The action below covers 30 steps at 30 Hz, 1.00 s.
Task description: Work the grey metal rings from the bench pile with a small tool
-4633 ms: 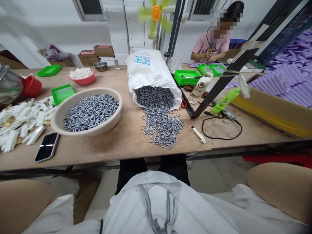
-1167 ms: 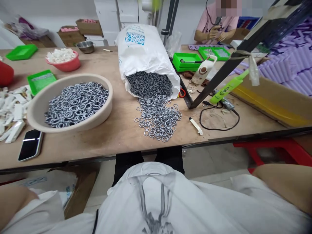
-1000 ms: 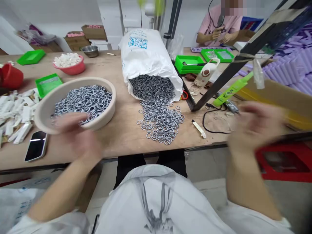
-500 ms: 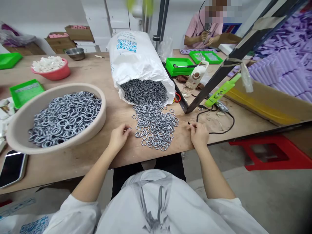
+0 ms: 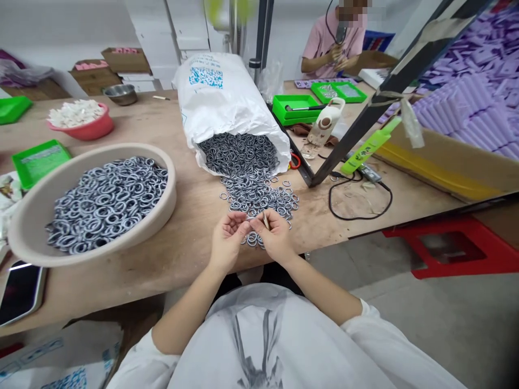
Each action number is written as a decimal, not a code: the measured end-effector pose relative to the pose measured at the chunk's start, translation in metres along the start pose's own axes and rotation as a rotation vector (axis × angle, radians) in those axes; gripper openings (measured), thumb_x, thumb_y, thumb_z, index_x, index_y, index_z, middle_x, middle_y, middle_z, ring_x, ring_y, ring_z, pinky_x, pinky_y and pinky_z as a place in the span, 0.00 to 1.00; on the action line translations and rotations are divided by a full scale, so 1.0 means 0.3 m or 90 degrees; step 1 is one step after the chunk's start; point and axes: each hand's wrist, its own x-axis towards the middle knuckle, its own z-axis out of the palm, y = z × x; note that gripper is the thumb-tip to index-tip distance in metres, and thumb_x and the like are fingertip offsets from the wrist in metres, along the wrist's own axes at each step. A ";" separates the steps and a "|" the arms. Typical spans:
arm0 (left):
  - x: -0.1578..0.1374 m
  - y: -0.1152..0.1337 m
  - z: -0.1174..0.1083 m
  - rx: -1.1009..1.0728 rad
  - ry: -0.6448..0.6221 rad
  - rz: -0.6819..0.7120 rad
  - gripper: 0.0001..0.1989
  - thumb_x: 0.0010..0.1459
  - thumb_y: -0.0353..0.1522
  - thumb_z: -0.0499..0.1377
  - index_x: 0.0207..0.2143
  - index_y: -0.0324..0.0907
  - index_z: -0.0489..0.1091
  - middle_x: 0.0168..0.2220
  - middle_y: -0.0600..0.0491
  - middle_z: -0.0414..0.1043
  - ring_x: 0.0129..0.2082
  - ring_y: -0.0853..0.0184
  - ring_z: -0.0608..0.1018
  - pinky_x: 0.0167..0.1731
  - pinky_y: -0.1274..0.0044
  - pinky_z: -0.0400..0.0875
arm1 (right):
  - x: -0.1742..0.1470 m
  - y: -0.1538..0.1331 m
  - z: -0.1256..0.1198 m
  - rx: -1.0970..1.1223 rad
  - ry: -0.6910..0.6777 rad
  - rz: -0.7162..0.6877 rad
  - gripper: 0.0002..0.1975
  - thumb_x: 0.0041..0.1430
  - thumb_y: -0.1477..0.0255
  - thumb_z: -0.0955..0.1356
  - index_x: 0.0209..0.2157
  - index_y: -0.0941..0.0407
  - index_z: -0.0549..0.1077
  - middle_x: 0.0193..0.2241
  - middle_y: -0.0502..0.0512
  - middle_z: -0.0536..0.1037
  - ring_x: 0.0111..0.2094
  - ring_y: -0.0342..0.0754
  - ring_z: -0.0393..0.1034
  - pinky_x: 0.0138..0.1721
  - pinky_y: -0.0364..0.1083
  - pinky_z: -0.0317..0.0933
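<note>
My left hand (image 5: 230,240) and my right hand (image 5: 272,235) meet at the fingertips over the front of a heap of grey rings (image 5: 279,201). The left thumb and fingers pinch a ring, mostly hidden now. Closed in my right hand is a small, thin, pale blade-like tool (image 5: 266,220), its kind unclear. Behind them, the rings spill from the mouth of a white sack (image 5: 239,111) lying on its side. To the left, a large beige basin (image 5: 173,186) holds many more rings.
A phone (image 5: 21,289) lies at the left front. A dark metal post (image 5: 344,143), a cable (image 5: 391,200), a bottle (image 5: 324,127) and green trays (image 5: 279,111) stand right of the sack. A pink bowl (image 5: 95,128) sits back left. Across the table a co-worker (image 5: 316,48) handles a tool.
Both hands have come together in front of the heap, the left moving right with the ring and the right moving left with the small tool. The view has shifted slightly.
</note>
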 end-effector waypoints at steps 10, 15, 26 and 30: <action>-0.003 0.013 -0.040 0.024 -0.073 -0.038 0.21 0.50 0.47 0.69 0.31 0.38 0.74 0.27 0.54 0.71 0.25 0.73 0.71 0.29 0.80 0.67 | 0.036 -0.015 -0.040 -0.006 -0.117 -0.044 0.17 0.58 0.55 0.71 0.40 0.54 0.76 0.30 0.51 0.70 0.31 0.45 0.64 0.35 0.46 0.62; -0.001 0.028 -0.035 -0.028 -0.107 -0.099 0.24 0.49 0.48 0.70 0.36 0.37 0.75 0.28 0.53 0.71 0.24 0.74 0.70 0.27 0.81 0.66 | 0.042 -0.018 -0.051 -0.075 -0.145 -0.146 0.14 0.60 0.60 0.69 0.41 0.54 0.78 0.33 0.55 0.72 0.37 0.49 0.67 0.41 0.50 0.63; -0.033 0.026 0.002 -0.105 -0.059 -0.209 0.26 0.44 0.50 0.71 0.26 0.38 0.66 0.20 0.57 0.63 0.18 0.77 0.64 0.19 0.84 0.61 | 0.032 -0.003 0.003 -0.074 -0.078 -0.090 0.09 0.55 0.65 0.68 0.36 0.55 0.72 0.29 0.51 0.72 0.31 0.46 0.66 0.35 0.47 0.63; -0.031 0.029 0.007 -0.111 -0.004 -0.188 0.27 0.46 0.50 0.69 0.23 0.39 0.60 0.19 0.59 0.59 0.18 0.78 0.62 0.18 0.84 0.58 | 0.040 -0.014 -0.013 -0.091 -0.118 -0.034 0.13 0.64 0.59 0.64 0.36 0.55 0.70 0.27 0.51 0.73 0.29 0.45 0.67 0.33 0.45 0.61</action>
